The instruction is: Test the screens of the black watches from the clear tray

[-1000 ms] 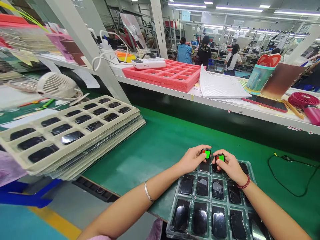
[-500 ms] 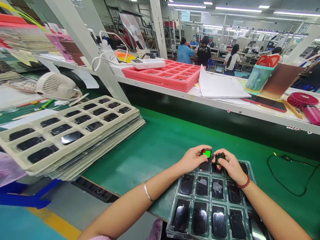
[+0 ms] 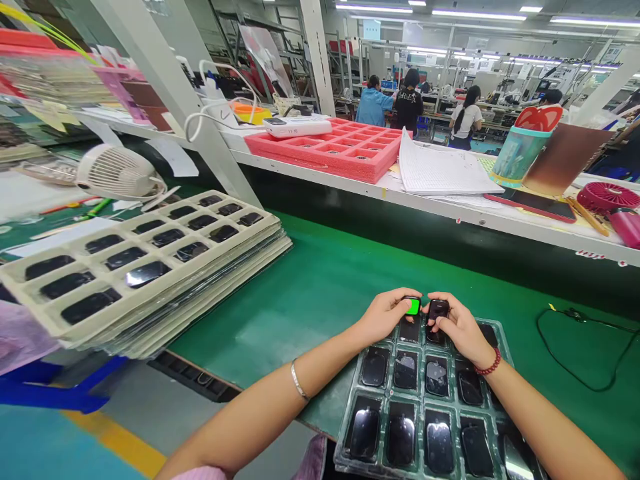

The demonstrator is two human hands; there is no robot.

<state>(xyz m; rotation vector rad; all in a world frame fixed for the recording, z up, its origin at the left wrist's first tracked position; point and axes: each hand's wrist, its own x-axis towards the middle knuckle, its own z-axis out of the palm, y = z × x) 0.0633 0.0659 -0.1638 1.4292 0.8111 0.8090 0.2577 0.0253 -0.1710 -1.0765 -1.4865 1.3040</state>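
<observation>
Fingers of the left hand (image 3: 385,316) grip a small black rounded-square device (image 3: 413,307) whose screen now shows only green, its red patch no longer visible. Fingers of the right hand (image 3: 463,330) hold a matching black device with a dark screen (image 3: 439,308), red and green a second ago. Both stay above the far edge of the clear plastic pocketed tray (image 3: 391,401), by the green desk's (image 3: 300,300) near edge; the pair's handling seems unfinished.

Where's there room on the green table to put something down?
The table has a big bare patch between the tray stack and left hand, and a strip between both hands and the shelf. The shelf is crowded, and so is the tray under the right hand.
</observation>
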